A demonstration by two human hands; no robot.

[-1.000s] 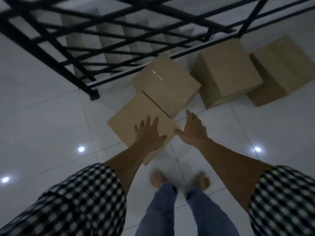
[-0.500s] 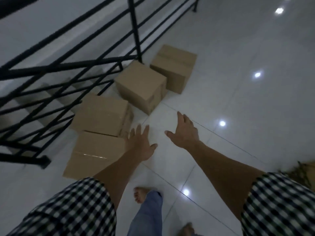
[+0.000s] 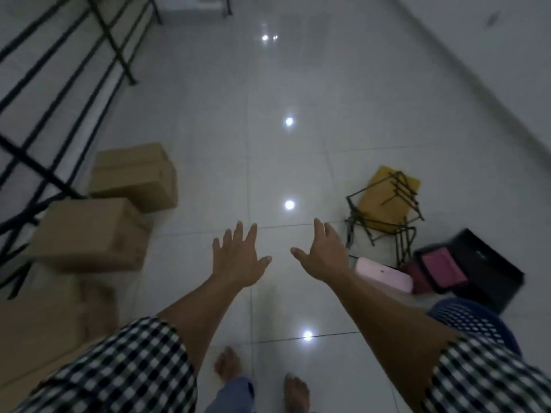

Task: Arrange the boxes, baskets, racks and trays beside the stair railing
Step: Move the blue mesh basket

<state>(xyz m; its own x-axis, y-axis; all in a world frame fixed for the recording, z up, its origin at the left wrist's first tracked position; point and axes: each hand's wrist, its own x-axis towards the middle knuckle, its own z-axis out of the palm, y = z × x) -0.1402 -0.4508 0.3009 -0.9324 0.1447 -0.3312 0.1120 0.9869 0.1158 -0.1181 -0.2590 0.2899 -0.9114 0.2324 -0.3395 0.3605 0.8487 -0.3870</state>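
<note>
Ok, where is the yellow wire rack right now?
Head view, right side: the yellow wire rack sits on the floor across from the stair railing, just beyond the right hand, with the pale pink case and black bin on its near side.

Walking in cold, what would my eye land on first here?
The left hand and right hand reach out open, holding nothing, over the shiny floor in the middle of the view. At the left, cardboard boxes sit in a row beside the black railing. At the right lies a jumble: a wire rack, a pink case, a black bin and a blue basket.
</note>
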